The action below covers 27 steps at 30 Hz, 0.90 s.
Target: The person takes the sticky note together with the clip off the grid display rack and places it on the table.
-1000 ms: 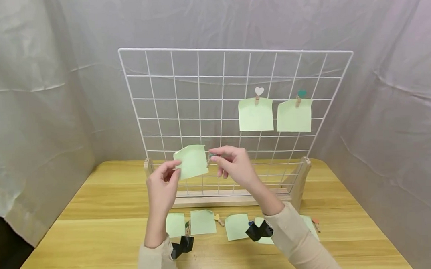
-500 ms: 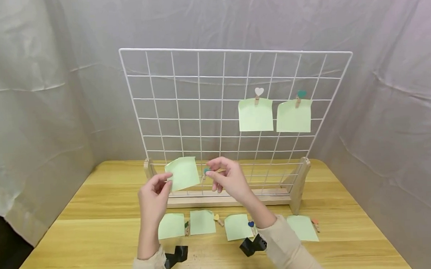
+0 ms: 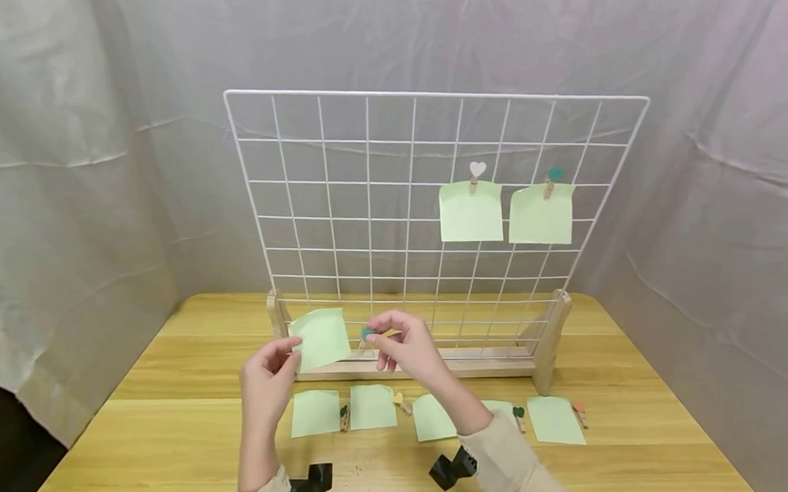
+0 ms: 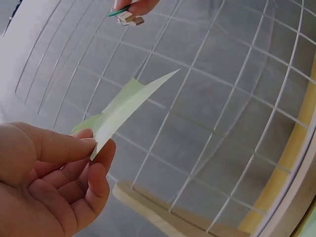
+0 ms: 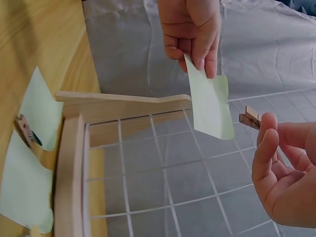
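My left hand pinches a light green sticky note by its left edge, in front of the lower left of a white wire grid. Just right of that note, my right hand pinches a small wooden clothespin topped with a teal heart. Note and clothespin are apart. The left wrist view shows the note bent, between thumb and fingers. Higher on the grid's right side hang two notes, one under a white heart clothespin, the other under a teal heart clothespin.
A wooden stand holds the grid upright on the wood table. Along the table in front lie several green notes, with clothespins beside them, among them a yellow heart one and an orange one. Grey curtains enclose the table.
Both hands have moved down and to the left, carrying the note and the teal heart clothespin. Both keep their hold. The hung notes stay in place.
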Each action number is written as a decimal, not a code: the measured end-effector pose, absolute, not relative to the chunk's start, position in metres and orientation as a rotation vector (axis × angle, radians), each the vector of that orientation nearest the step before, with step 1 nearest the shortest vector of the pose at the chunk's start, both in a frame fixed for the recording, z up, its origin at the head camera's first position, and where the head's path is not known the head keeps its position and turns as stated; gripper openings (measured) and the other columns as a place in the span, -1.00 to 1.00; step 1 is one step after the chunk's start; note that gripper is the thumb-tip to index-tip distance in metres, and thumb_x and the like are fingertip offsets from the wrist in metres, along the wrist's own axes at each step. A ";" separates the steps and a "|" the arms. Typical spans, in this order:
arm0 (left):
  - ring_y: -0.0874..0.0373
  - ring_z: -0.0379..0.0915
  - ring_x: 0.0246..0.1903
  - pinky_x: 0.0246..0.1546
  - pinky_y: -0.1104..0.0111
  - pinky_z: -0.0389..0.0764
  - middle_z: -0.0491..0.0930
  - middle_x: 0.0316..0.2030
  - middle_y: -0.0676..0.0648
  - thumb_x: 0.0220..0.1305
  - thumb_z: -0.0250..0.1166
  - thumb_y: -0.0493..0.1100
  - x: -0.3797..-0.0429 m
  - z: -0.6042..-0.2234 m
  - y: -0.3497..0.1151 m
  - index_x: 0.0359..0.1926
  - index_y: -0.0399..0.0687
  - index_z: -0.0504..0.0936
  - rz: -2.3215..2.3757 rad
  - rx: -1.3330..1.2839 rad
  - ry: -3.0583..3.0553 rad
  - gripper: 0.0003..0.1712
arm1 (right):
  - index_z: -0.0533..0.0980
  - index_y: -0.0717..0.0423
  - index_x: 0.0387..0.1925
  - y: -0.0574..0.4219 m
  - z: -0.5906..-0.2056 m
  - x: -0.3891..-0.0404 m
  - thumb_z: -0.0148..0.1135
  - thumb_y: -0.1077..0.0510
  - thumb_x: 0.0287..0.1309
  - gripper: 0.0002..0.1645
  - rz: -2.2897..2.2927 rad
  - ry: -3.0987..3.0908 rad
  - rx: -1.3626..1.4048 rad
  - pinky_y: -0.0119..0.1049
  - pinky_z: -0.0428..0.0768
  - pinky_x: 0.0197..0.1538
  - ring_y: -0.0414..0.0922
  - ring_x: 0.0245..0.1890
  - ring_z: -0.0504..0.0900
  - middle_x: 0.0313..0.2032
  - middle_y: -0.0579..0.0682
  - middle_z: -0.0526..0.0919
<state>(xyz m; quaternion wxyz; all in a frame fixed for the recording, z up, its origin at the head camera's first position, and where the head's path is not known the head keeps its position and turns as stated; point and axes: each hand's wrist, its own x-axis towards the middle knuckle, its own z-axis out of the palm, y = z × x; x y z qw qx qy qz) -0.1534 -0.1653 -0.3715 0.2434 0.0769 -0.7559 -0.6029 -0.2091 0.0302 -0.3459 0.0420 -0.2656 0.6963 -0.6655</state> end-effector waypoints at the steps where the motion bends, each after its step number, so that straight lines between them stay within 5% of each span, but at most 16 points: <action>1: 0.23 0.26 -0.62 -0.65 0.52 0.33 0.46 -0.53 -0.13 0.12 0.15 -0.45 -0.153 -0.373 -0.167 -0.22 -0.32 0.59 -1.646 0.217 -2.063 -0.81 | 0.45 0.43 -0.27 0.029 -0.348 -0.209 0.14 0.39 0.06 -0.83 -2.038 2.129 -0.800 -0.49 0.37 -0.72 -0.23 -0.77 0.43 -0.42 0.14 0.52; 27: 0.30 0.38 -0.52 -0.47 0.49 0.48 0.52 -0.38 -0.14 0.12 0.12 -0.47 -0.137 -0.401 -0.208 -0.18 -0.45 0.54 -1.650 0.312 -2.200 -0.79 | 0.43 0.41 -0.36 -0.001 -0.414 -0.203 0.19 0.37 0.01 -0.85 -1.967 1.975 -0.660 -0.51 0.35 -0.76 -0.25 -0.81 0.43 -0.49 -0.02 0.53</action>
